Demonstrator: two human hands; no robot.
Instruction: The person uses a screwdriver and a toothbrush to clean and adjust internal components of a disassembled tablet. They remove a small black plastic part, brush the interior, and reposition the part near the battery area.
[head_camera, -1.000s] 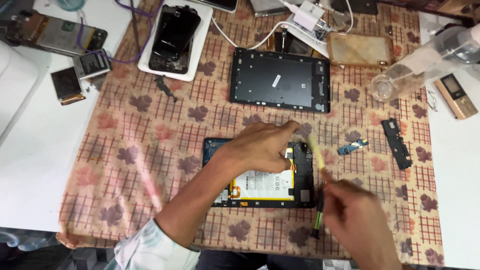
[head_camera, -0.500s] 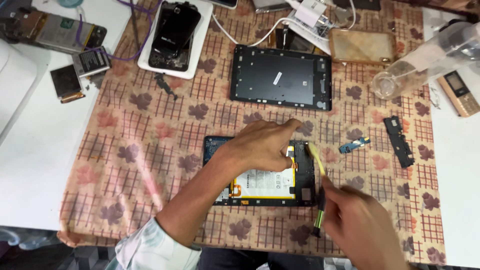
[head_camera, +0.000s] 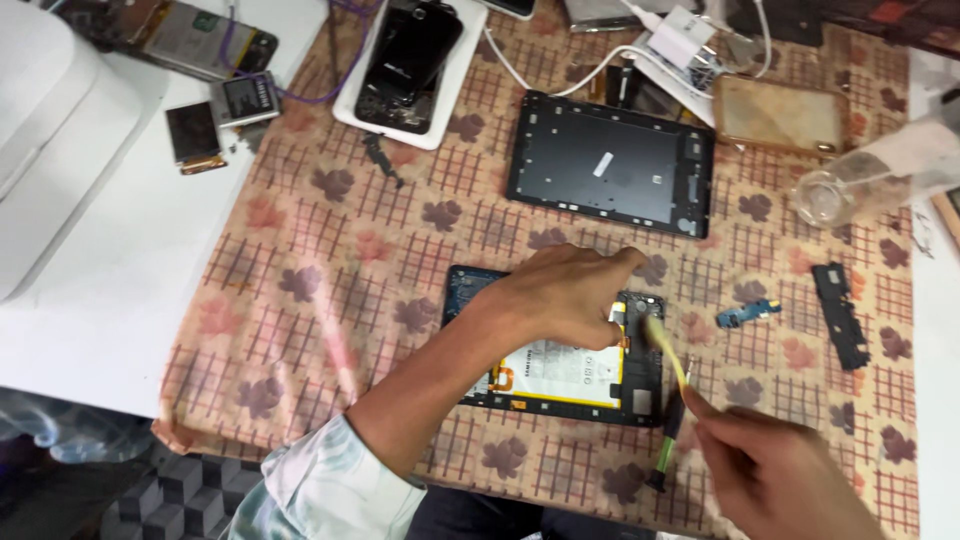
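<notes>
An opened tablet (head_camera: 560, 375) lies on the patterned cloth, its white and yellow battery (head_camera: 565, 372) exposed. My left hand (head_camera: 565, 295) rests flat on the tablet's upper part, fingers pointing right. My right hand (head_camera: 785, 475) is at the lower right, pinching a thin yellow tool (head_camera: 668, 352) whose tip reaches the tablet's right end. A dark green-tipped tool (head_camera: 668, 445) lies just below that edge.
The tablet's black back frame (head_camera: 610, 165) lies further up the cloth. A small blue circuit piece (head_camera: 748, 314) and a black strip part (head_camera: 838, 315) sit at right. A cracked phone (head_camera: 408, 50) on a white tray, loose batteries (head_camera: 215, 45), a clear bottle (head_camera: 880, 175) and cables crowd the top.
The view has shifted slightly. My right hand has moved the yellow tool a little along the tablet's right end. My left hand stays on the tablet.
</notes>
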